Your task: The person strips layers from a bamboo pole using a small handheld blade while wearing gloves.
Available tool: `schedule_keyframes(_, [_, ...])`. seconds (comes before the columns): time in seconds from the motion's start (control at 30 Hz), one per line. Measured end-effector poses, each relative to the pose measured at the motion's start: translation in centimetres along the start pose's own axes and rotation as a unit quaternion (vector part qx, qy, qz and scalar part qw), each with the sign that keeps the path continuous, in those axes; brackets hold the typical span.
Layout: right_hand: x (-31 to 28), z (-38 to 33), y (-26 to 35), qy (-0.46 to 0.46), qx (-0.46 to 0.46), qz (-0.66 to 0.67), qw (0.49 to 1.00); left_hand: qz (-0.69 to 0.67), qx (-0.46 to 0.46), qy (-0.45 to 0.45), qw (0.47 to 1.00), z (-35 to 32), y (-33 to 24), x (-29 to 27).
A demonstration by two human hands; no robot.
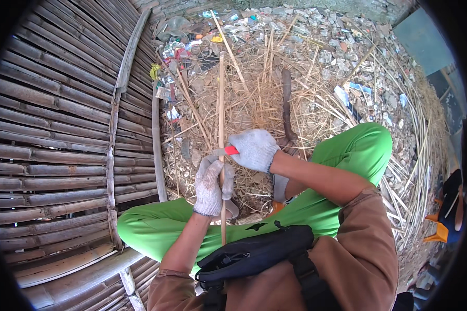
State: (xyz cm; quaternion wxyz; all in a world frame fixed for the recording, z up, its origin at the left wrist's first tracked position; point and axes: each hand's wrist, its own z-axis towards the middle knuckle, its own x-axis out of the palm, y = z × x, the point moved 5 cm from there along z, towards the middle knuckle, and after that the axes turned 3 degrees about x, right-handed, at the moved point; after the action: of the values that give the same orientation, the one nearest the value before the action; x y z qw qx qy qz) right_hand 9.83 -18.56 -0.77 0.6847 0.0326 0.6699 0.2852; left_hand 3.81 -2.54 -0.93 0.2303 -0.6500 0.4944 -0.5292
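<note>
A long, narrow bamboo strip [221, 98] stretches from my lap up over the straw-littered ground. My left hand [208, 187], in a whitish knit glove with soiled fingers, is closed around it just above my knees. Just beyond those fingers, my gloved right hand [254, 149] grips a knife [230, 150] with a red handle. The short grey blade points left and lies across the strip; how deep it bites is too small to tell. Most of the handle is hidden inside the right glove.
Bamboo slats form a wall [67, 155] at my left. Straw and shavings [259, 103] cover the ground, with a dark curved stick [287, 101] ahead. Litter and stones lie farther off. Long thin strips [399, 176] pile up at right. A black bag [257, 251] rests across my lap.
</note>
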Motion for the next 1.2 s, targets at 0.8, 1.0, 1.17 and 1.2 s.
schedule_keyframes(0.8, [-3.0, 2.1, -3.0, 0.012, 0.08, -0.012, 0.997, -0.066, -0.03, 0.041, 0.997, -0.5, 0.5, 0.0])
schedule_keyframes(1.0, [-3.5, 4.2, -3.3, -0.028, 0.068, -0.033, 0.997, -0.091, -0.011, 0.085, 0.992, 0.5, 0.2, -0.8])
schedule_keyframes(1.17, [-5.6, 5.8, -6.5, -0.064, 0.139, -0.052, 0.987, -0.141, -0.038, 0.11, 0.983, -0.5, 0.7, -0.4])
schedule_keyframes(1.2, [-6.5, 6.4, -8.6, -0.067, 0.142, -0.054, 0.986, -0.149, -0.062, 0.12, 0.98, -1.0, 1.1, 0.1])
